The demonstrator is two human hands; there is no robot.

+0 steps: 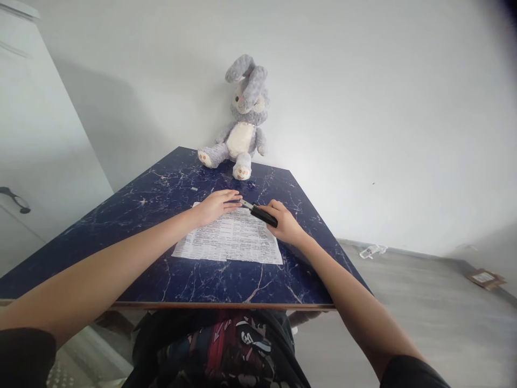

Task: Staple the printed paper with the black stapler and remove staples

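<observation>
A printed sheet of paper (pixel 230 237) lies on the dark blue marbled table (pixel 202 285), with a small step in its near edge. My left hand (pixel 220 206) rests on the paper's far left part, its fingers stretched out and pointing right. In my right hand (pixel 283 222) is a black-handled tool with a metal front end (pixel 264 215), held over the far right part of the paper. Its metal end points toward my left fingertips and sits close to them; whether they touch is unclear. The tool's exact kind cannot be made out.
A grey plush rabbit (pixel 242 137) sits at the table's far end against the wall. To the left stands a white cabinet (pixel 36 124) with a dark handle. A white item (pixel 372 250) and a brown package (pixel 484 278) lie on the floor at right.
</observation>
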